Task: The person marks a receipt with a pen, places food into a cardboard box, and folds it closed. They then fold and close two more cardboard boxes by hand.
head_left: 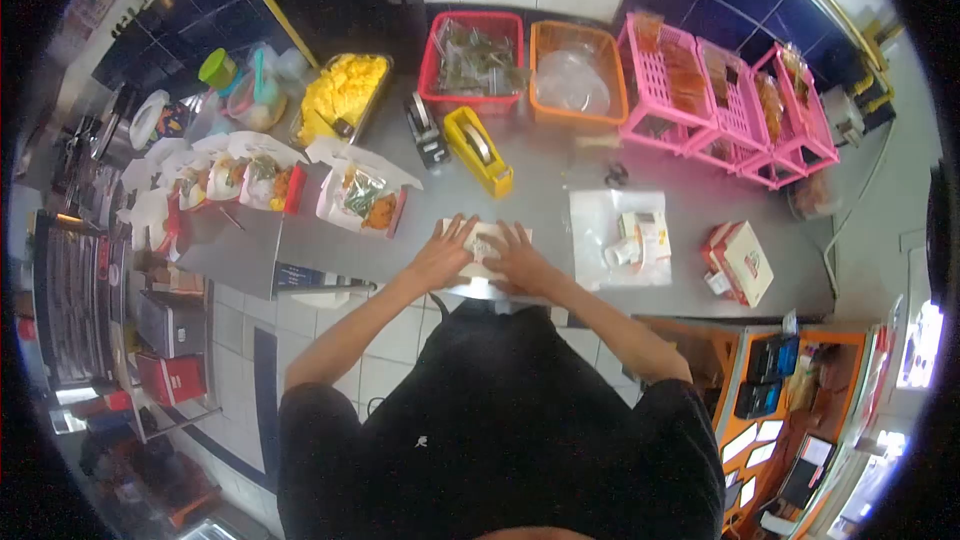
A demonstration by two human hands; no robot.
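Black shirt (500, 430) foremost, left hand (441, 259) and right hand (524, 265) converge, spread fingers (464, 232) resting on a pale box (484, 253)

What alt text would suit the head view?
Left hand and right hand rest on a white box on a counter. Beyond it stand tape dispensers and baskets; filled open boxes sit at left, a closed box at right.

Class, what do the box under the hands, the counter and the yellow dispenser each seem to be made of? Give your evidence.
Box: probably thin card, matt-looking; pale, flat surface with faint print.
Counter: likely stainless steel, brushed or worn; grey with soft reflections.
Yellow dispenser: seemingly hard plastic, smooth; even colour, moulded-looking body.
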